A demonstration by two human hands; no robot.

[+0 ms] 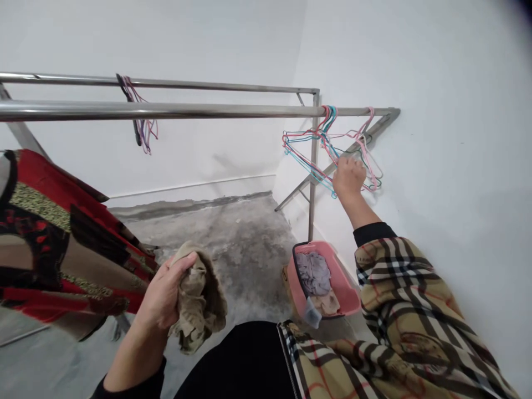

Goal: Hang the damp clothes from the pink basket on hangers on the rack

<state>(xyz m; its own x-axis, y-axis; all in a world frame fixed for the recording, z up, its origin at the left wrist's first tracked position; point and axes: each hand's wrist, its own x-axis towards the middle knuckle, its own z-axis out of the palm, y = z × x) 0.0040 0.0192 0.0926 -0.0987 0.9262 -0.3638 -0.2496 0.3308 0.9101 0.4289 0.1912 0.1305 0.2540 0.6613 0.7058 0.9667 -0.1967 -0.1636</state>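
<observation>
My left hand (pixel 164 293) is closed on a crumpled khaki piece of clothing (pixel 195 310), held bunched up at the lower left. Its full shape is hidden by the folds. My right hand (pixel 349 176) is raised at the right, fingers curled round the side of the thin clothes hangers (pixel 310 160). These red and blue hangers hook over the front rail (pixel 233 111) of a metal drying rack. Which of them my fingers grip is hidden. Just beyond that hand hangs a pink hanger (pixel 366 144), with a dark green one partly behind it.
A pink basket (pixel 347 282) with grey-lilac cloth (pixel 313 272) and a peach cloth stands on the floor below. Red, black and tan patterned fabric (pixel 78 244) hangs at the left. Purple and dark hangers (pixel 141 119) hang from the rear rail. White walls (pixel 449 138) enclose the corner.
</observation>
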